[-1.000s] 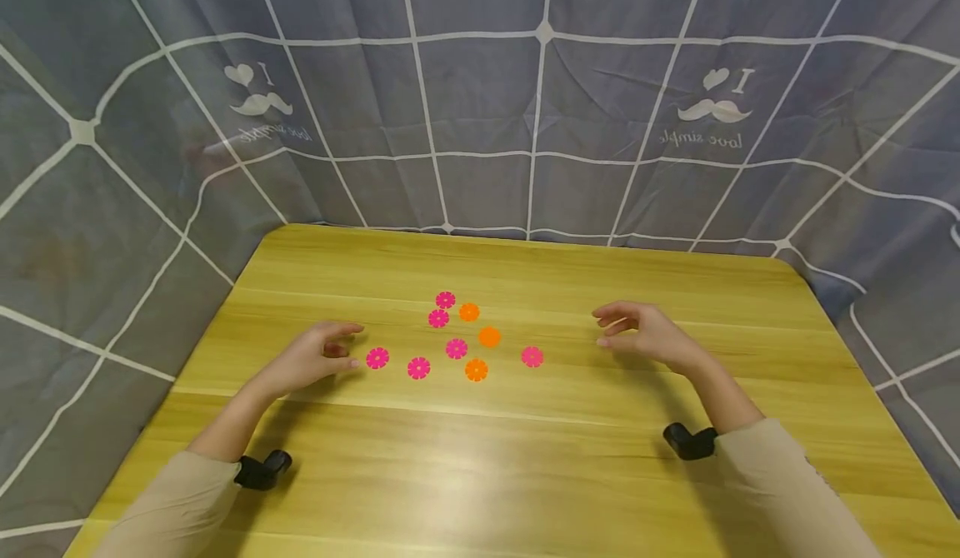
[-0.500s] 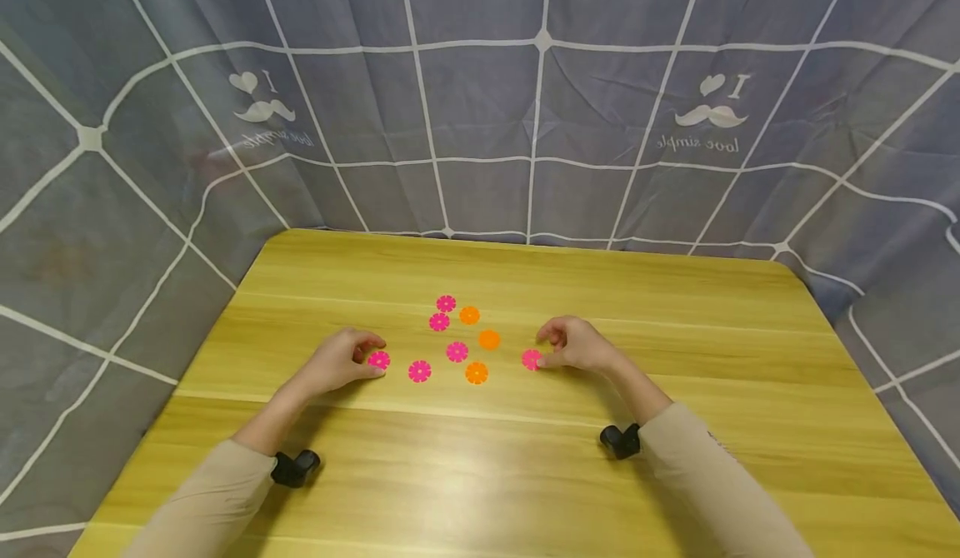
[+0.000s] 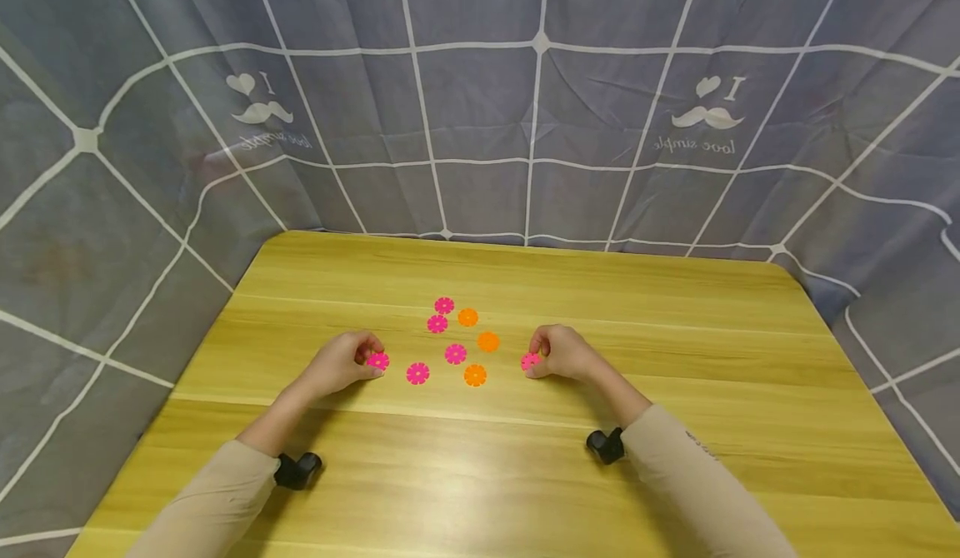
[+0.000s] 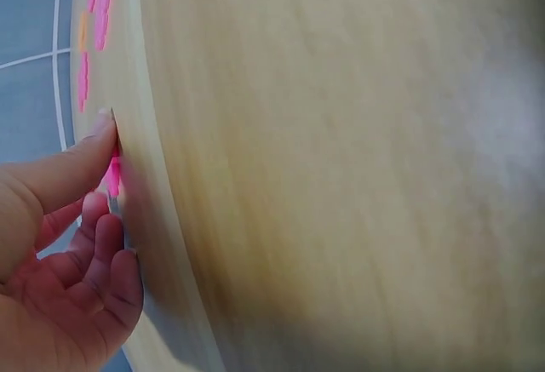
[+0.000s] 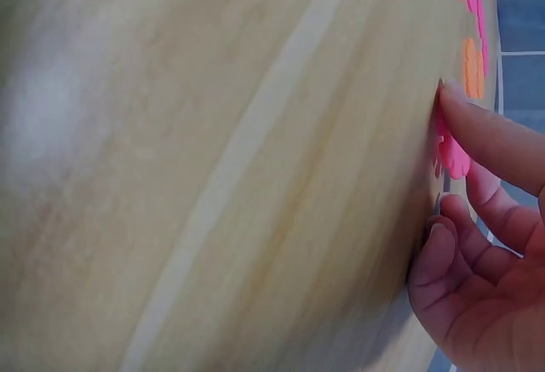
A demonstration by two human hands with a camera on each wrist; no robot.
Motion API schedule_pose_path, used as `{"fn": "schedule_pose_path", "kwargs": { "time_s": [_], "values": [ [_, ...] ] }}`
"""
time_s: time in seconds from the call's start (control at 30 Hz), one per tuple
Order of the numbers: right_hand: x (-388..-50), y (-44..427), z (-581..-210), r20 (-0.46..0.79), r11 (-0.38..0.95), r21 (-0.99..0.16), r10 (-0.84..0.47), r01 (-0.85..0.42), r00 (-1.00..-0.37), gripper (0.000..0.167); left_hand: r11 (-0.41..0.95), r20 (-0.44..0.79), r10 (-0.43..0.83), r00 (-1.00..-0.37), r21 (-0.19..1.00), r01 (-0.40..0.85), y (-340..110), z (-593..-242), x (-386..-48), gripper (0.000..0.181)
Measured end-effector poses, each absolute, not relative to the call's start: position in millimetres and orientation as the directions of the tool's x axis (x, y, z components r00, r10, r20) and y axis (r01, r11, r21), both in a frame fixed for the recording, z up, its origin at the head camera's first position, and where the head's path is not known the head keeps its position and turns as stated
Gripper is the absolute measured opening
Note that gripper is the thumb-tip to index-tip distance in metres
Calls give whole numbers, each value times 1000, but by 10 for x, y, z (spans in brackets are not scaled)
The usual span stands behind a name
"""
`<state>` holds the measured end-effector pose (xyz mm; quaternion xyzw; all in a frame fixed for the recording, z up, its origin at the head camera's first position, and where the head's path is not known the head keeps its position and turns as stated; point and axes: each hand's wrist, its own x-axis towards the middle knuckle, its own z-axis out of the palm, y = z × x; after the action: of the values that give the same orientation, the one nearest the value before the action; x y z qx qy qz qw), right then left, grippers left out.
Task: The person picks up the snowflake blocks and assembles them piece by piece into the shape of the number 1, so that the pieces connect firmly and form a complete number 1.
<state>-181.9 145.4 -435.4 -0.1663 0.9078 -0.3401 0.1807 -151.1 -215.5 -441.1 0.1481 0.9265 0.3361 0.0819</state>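
At the left end of a scattered group, my left hand (image 3: 337, 365) pinches a pink snowflake building disc (image 3: 378, 361) between thumb and fingers. The left wrist view shows that disc (image 4: 114, 174) low over the wood, partly behind the thumb. On the group's right side, my right hand (image 3: 567, 354) holds another pink snowflake building disc (image 3: 530, 361) by its edge. Seen from the right wrist, this disc (image 5: 454, 155) is tilted, and the thumb covers part of it. Whether either disc is off the table, I cannot tell.
Between the hands lie several more pink discs (image 3: 417, 373) and three orange discs (image 3: 488, 341), flat on the wooden table (image 3: 450, 475). A grey curtain (image 3: 480, 100) with white lines stands around the table's back and sides.
My right hand has come left from the right side of the table and taken hold of a pink disc. The left hand has shifted slightly right and closed around its disc.
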Motion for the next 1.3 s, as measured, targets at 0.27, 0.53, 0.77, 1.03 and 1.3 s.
{"fn": "schedule_pose_path", "kwargs": {
  "time_s": [0.27,0.53,0.77,1.03,1.3],
  "values": [
    [-1806,1454,-4355,-212,693,-701,-429,-169,-878,29,740,-27,343,-939,624,253,-2167,-4413,-1518,25],
    [-1809,1493,-4336,-176,611,-771,-471,-176,-864,19,717,13,370,-929,632,295,-2150,-4389,-1543,28],
    [-1813,1501,-4296,-204,556,-821,-497,-128,-843,14,675,-22,420,-907,675,296,-2114,-4341,-1536,22],
    [-1758,1512,-4253,-206,522,-845,-517,-116,-831,9,653,-96,365,-926,735,181,-2101,-4312,-1519,3],
    [-1650,1483,-4186,-150,451,-884,-521,-121,-840,11,567,-124,343,-931,817,100,-1820,-4235,-1412,15]
  ]
}}
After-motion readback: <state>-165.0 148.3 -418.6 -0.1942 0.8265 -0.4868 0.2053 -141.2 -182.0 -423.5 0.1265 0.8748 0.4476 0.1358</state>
